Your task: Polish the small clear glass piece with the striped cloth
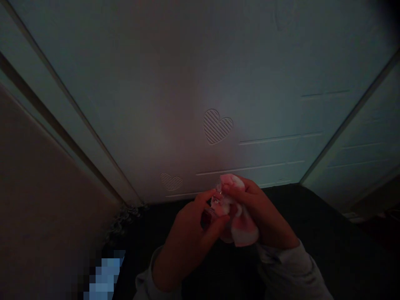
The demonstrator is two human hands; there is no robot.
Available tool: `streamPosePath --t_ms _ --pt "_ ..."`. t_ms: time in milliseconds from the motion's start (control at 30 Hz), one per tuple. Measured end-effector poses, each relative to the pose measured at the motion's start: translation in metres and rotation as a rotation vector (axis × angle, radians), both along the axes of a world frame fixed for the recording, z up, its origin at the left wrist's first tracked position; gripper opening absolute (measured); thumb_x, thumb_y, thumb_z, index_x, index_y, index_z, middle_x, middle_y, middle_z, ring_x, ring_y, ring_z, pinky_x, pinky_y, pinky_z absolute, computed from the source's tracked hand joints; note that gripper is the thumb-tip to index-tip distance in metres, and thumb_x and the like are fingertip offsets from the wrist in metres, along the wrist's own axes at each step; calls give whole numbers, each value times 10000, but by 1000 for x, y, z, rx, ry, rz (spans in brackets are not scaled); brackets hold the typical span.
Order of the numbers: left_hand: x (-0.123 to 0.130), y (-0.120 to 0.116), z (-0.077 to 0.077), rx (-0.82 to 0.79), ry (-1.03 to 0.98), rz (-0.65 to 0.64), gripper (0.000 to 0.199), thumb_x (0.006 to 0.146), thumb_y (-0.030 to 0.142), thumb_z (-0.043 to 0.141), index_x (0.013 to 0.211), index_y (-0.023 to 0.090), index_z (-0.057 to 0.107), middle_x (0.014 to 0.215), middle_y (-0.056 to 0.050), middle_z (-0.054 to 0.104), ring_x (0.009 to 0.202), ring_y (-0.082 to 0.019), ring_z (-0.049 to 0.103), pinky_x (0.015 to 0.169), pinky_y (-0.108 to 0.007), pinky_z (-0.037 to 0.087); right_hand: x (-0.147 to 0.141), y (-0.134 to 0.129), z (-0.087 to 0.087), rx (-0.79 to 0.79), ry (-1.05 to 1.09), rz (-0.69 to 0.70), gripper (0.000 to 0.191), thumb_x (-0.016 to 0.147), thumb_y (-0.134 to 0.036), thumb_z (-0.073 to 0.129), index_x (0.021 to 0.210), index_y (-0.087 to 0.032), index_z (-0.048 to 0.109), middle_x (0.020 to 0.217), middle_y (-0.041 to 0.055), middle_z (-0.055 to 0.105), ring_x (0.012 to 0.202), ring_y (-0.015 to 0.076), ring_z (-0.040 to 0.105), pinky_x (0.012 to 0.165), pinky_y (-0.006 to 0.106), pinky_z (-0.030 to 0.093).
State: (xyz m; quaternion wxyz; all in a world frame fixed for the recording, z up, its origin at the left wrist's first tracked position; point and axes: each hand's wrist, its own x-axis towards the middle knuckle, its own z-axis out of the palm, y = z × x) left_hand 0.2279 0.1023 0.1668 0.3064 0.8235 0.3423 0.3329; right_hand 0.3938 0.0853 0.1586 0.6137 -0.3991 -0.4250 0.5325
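A pink and white cloth (245,229) hangs from my right hand (253,200), whose thumb and fingers pinch its upper part. My left hand (196,229) is curled round a small clear, shiny object (215,201) that touches the cloth. The dim light hides what exactly this object is. Both hands are close together over a dark surface (300,225), and the lower end of the cloth droops below my right hand.
Behind the hands stands a pale panel (140,104) with embossed hearts and lines. A brown surface (37,200) rises at the left. Dark ruffled trim (125,214) lies by the panel's lower left corner. A pixelated bright blue patch (104,277) shows at the bottom left.
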Motion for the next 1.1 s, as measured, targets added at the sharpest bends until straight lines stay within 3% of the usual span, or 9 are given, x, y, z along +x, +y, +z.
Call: streamPosePath --t_ms 400,733,967,1100 --pt "-1 1 0 20 -38 -4 327 845 287 616 1161 206 584 760 14 698 652 -136 643 624 -240 495 -1 1 4 26 23 -8 285 827 -447 657 719 -185 628 640 -20 605 559 103 518 507 214 392" --pt "-1 2 2 41 -54 -13 302 852 268 605 1149 218 589 757 24 691 643 -126 636 613 -226 485 3 8 2 117 -130 -154 422 770 -611 633 656 -205 653 654 -3 635 601 137 546 562 255 439" --pt "-1 2 4 42 -44 4 333 860 290 615 1183 219 578 783 22 694 665 -125 638 623 -222 486 4 9 -6 44 -72 -200 545 756 -735 535 621 -222 663 600 29 638 632 202 611 587 320 477" --pt "-3 2 2 65 -49 -10 347 872 300 606 1208 221 573 830 12 705 689 -126 640 645 -226 490 9 12 -12 2 -115 -331 482 779 -681 554 610 -242 661 590 19 620 653 215 604 593 331 459"
